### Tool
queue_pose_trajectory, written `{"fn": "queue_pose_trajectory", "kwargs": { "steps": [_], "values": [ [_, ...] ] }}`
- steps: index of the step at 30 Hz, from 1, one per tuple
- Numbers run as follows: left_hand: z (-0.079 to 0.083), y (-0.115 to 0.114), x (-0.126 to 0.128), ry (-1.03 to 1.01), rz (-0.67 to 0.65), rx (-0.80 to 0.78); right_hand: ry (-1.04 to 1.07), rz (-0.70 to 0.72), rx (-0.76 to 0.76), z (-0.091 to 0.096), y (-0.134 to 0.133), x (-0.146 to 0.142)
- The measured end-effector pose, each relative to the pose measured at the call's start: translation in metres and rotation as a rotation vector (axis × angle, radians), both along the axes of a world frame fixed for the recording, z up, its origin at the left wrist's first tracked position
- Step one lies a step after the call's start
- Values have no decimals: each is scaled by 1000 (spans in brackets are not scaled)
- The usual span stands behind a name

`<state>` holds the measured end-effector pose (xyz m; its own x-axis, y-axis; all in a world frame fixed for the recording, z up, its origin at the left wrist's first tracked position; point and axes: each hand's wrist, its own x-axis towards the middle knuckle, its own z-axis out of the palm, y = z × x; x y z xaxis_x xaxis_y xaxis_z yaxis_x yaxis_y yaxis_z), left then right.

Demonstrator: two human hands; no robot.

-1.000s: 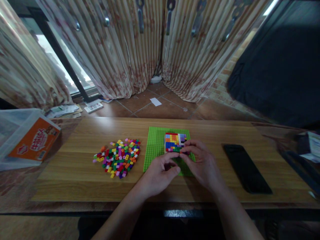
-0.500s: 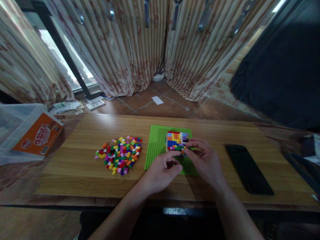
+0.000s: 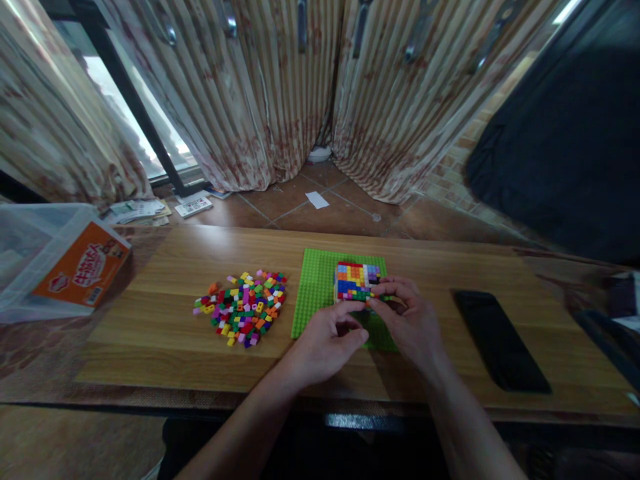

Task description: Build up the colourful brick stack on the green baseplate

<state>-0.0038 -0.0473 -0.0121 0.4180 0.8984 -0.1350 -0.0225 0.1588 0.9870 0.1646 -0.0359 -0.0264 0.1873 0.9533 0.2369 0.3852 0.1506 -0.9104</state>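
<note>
A block of multicoloured toy bricks (image 3: 353, 275) stands on the green studded baseplate (image 3: 315, 280). My right hand (image 3: 413, 323) is at its near right corner, thumb and forefinger pinched on a small brick that their tips mostly hide; a bit of orange shows there. Along the near side of the block, my left hand (image 3: 327, 343) rests its extended forefinger against the edge, with the thumb held apart and nothing between them. Both hands cover the front part of the baseplate. To the left lies a loose pile of small coloured bricks (image 3: 245, 310).
The wooden tabletop (image 3: 165, 333) carries a black phone-like slab (image 3: 503, 340) on the right. A clear plastic box (image 3: 55, 260) with an orange label stands at the left end. Beyond the table are papers (image 3: 193, 205) on the tiled floor and striped curtains (image 3: 260, 100).
The whole view has shifted slightly, so things appear a little farther right. Both hands keep nearly the same pose at the brick block.
</note>
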Motion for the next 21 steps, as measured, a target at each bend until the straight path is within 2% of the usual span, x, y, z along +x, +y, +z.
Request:
{"fn": "queue_pose_trajectory", "kwargs": {
  "steps": [14,21],
  "values": [
    [-2,0,1,-18,-18,31,-24,-34,-9,1,-1,-5],
    [0,0,1,-22,-7,-5,62,5,-29,2,-2,0]
  ]
}}
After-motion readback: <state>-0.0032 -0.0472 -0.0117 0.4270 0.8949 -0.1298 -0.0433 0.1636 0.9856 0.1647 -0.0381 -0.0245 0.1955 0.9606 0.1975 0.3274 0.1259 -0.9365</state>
